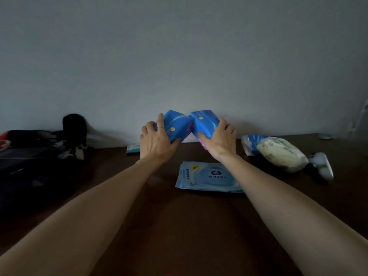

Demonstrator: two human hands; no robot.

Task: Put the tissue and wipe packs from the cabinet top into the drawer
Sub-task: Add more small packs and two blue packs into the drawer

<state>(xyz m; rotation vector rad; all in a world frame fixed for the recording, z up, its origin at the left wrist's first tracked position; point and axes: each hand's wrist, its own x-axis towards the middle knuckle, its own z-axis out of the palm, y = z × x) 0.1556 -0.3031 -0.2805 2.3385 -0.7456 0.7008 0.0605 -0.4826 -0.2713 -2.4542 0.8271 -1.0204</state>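
Two blue tissue packs stand tilted against each other at the back of the dark wooden cabinet top (179,226), by the wall. My left hand (157,140) grips the left blue tissue pack (177,125). My right hand (219,139) grips the right blue tissue pack (205,121). A flat light-blue wipe pack (207,177) lies on the wood just in front of my hands. A plastic bag of cream-coloured tissue packs (278,153) lies to the right. A small teal-and-white pack (133,148) peeks out left of my left hand. No drawer is in view.
A heap of dark bags and clothing (33,156) fills the left side, with a black rounded object (74,124) behind it. A white-and-black item (323,165) lies at the right, and a small round thing (324,136) sits at the back right by the wall.
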